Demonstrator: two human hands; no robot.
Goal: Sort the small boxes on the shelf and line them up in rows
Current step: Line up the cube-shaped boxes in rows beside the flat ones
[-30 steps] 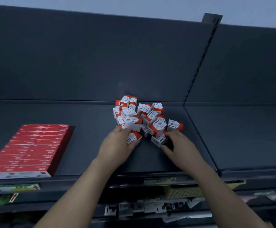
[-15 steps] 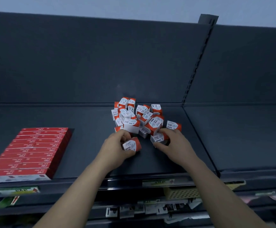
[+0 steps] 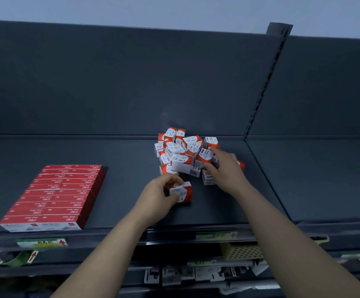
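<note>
Two bare hands worked on a dark, smooth metal shelf [image 3: 88,151]. The left hand [image 3: 156,195] had its fingers [image 3: 174,180] and thumb curled round one small paper-clip box [image 3: 182,193], a red-and-white cardboard cuboid printed with a "3", standing on the shelf at 6 o'clock from the heap of paper-clip boxes [image 3: 183,155]. That heap held well over a dozen like boxes, tumbled at every angle; an exact count could not be made because they overlapped. The right hand [image 3: 226,168] lay against the heap's 3 o'clock side, forefinger and thumb bent to either side of one box, though I could not tell whether it truly gripped it. At 9 o'clock from the left hand sat a tidy block of flat red boxes [image 3: 61,194], about ten rows deep, glossy and long. Below the shelf edge, at 5 o'clock, showed one pale perforated plastic basket [image 3: 242,252].
</note>
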